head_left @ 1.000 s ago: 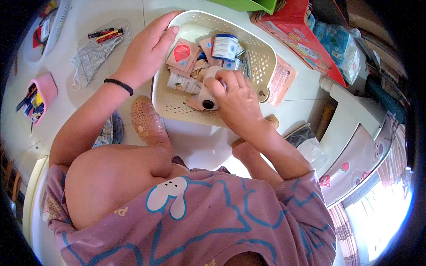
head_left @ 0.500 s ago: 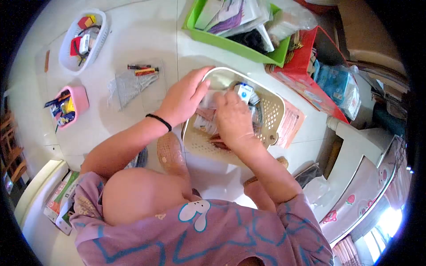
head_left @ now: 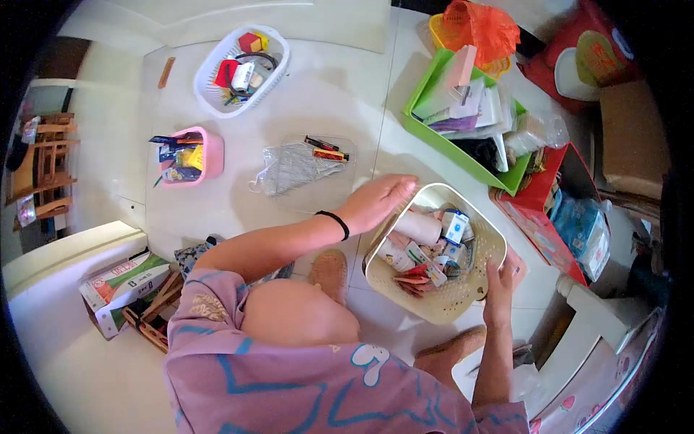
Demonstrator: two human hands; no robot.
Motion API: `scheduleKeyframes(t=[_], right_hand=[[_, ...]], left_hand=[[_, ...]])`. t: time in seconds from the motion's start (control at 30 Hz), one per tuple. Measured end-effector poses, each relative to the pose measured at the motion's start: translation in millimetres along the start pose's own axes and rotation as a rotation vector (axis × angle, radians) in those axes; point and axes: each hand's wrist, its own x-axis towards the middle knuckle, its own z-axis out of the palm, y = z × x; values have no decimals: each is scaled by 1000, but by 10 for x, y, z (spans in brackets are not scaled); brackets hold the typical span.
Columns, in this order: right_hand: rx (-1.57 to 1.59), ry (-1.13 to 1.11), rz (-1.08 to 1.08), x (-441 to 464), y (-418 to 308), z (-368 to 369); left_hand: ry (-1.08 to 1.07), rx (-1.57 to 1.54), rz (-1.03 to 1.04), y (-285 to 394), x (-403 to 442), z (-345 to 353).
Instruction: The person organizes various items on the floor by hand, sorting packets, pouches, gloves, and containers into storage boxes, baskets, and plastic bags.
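A cream perforated basket (head_left: 383, 283) is between my hands, tilted a little. It holds a white roll (head_left: 419, 227), a blue-and-white box (head_left: 455, 226), several packets and a white bottle. My left hand (head_left: 377, 205) grips the basket's upper left rim. On the right side, my right hand (head_left: 499, 293) is closed on the rim near the handle hole, its thumb and fingers around the edge. A pinkish printed sheet (head_left: 516, 267) lies partly hidden behind the basket.
Left of the basket are a clear tray with a grey mesh cloth (head_left: 296, 170), a pink bin (head_left: 212, 155) and a white basket (head_left: 271, 85). A green bin (head_left: 463, 155) and red box (head_left: 538, 231) stand to the right. A cabinet (head_left: 589, 311) is at lower right.
My right hand has left the basket's contents and taken its right rim. The white roll lies inside the basket. The view has swung left, showing more floor.
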Motion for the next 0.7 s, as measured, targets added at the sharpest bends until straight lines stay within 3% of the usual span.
scheduleKeyframes(t=[0.03, 0.1, 0.2, 0.3, 0.43, 0.57, 0.63, 0.7], right_hand=[[117, -67, 122, 5, 19, 6], [388, -284, 275, 3, 431, -35], [370, -322, 438, -90, 267, -103], [280, -382, 480, -162, 315, -169], [131, -367, 425, -238, 385, -177], [175, -361, 361, -274, 213, -154], [189, -345, 337, -310, 63, -123], [163, -349, 324, -285, -88, -64]], left_hand=[[25, 76, -19, -42, 10, -93], [261, 280, 134, -229, 104, -346], [601, 670, 256, -572, 287, -1001], [795, 984, 83, -904, 281, -1637], [812, 1077, -200, -1256, 72, -2086], [824, 1070, -167, -1348, -41, -2163], [1017, 816, 14, -1272, -55, -2180], [1124, 735, -50, -1183, -87, -2170]])
